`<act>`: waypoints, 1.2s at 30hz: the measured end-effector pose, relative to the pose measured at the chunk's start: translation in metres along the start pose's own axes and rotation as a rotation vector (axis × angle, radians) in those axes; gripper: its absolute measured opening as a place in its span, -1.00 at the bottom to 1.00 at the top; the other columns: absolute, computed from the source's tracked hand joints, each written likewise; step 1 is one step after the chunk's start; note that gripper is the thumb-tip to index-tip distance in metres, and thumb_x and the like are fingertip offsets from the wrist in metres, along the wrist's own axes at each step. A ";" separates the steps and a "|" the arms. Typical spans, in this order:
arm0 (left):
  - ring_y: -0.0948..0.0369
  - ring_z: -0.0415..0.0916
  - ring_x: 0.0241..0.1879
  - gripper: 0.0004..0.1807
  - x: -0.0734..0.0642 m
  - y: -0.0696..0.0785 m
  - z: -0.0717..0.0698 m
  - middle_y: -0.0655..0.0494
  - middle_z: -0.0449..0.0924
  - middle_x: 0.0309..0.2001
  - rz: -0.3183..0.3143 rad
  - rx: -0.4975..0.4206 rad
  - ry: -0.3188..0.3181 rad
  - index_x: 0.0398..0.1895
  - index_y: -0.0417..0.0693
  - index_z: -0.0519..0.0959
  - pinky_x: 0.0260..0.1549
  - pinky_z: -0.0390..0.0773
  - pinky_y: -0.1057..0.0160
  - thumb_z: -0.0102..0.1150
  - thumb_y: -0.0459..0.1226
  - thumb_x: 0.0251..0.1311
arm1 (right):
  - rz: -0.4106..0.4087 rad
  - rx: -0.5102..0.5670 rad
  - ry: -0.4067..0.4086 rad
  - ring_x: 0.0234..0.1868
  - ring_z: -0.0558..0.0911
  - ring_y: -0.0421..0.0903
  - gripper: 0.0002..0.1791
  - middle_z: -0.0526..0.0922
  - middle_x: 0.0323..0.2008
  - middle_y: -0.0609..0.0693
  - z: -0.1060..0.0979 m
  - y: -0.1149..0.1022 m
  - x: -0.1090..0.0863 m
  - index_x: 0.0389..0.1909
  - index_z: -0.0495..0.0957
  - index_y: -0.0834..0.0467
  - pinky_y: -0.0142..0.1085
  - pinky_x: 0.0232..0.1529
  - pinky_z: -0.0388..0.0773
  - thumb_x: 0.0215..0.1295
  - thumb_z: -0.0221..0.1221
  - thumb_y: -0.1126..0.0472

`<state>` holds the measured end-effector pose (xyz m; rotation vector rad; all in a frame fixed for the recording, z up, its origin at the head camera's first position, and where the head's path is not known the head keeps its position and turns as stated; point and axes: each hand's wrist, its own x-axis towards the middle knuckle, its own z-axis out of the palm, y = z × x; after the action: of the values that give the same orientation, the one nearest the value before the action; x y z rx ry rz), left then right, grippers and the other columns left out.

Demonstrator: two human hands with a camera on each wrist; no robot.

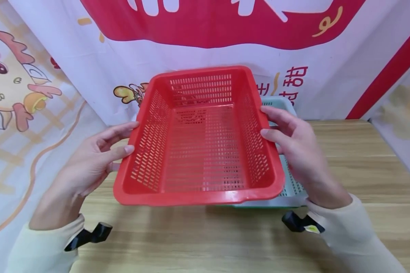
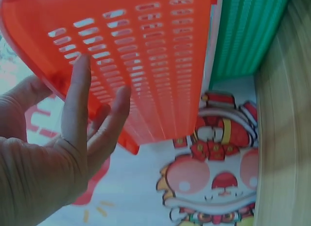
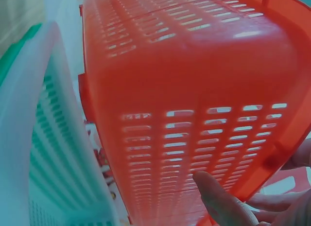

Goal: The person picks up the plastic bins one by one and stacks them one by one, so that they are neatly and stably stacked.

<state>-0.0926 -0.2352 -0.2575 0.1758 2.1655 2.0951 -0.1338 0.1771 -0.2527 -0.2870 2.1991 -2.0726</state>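
Note:
A red plastic basket [image 1: 205,198] with slotted walls hangs in the air, tilted so that its inside faces the head camera. My left hand [image 1: 95,157] grips its left rim, thumb on top and fingers under the edge. On the opposite side my right hand [image 1: 295,146] holds the right rim the same way. Both wrist views show fingertips against the slotted outer walls. Behind and below the red basket, partly hidden by it, is a pale mint basket [image 1: 295,185], with a green basket [image 2: 248,36] beneath it.
The baskets are over a wood-grain table [image 1: 198,242]. A white cloth backdrop [image 1: 205,57] with red print rises at the table's back edge. Another printed cloth [image 1: 24,132] covers the left side, and a pale wall [image 1: 401,106] borders the right.

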 end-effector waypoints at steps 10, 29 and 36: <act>0.14 0.71 0.06 -0.33 0.012 0.009 0.041 -0.05 0.40 0.34 -0.067 0.104 -0.028 0.57 0.03 0.32 -0.15 0.81 0.05 0.26 -0.30 0.43 | 0.054 -0.103 0.009 0.15 0.69 -0.14 -0.21 0.31 0.55 0.04 -0.045 0.008 -0.001 0.62 0.24 -0.13 -0.24 -0.12 0.79 0.44 0.30 0.04; 0.00 0.75 0.01 -0.31 0.038 0.011 0.102 0.02 0.43 0.36 -0.079 0.158 -0.045 0.54 0.14 0.39 -0.13 0.81 -0.03 0.34 -0.32 0.36 | 0.141 -0.331 0.130 -0.11 0.80 -0.30 -0.19 0.44 0.37 -0.11 -0.104 0.016 -0.007 0.63 0.19 -0.24 -0.19 -0.21 0.81 0.41 0.21 -0.15; -0.02 0.76 0.02 -0.29 0.045 0.008 0.113 0.01 0.45 0.33 -0.084 0.129 -0.049 0.53 0.17 0.40 -0.15 0.81 -0.04 0.35 -0.34 0.34 | 0.144 -0.327 0.137 -0.14 0.80 -0.31 -0.20 0.48 0.29 -0.21 -0.115 0.020 -0.007 0.63 0.21 -0.20 -0.25 -0.25 0.80 0.41 0.23 -0.12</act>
<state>-0.1182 -0.1156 -0.2534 0.1445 2.2394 1.8880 -0.1516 0.2918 -0.2654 -0.0093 2.5536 -1.7028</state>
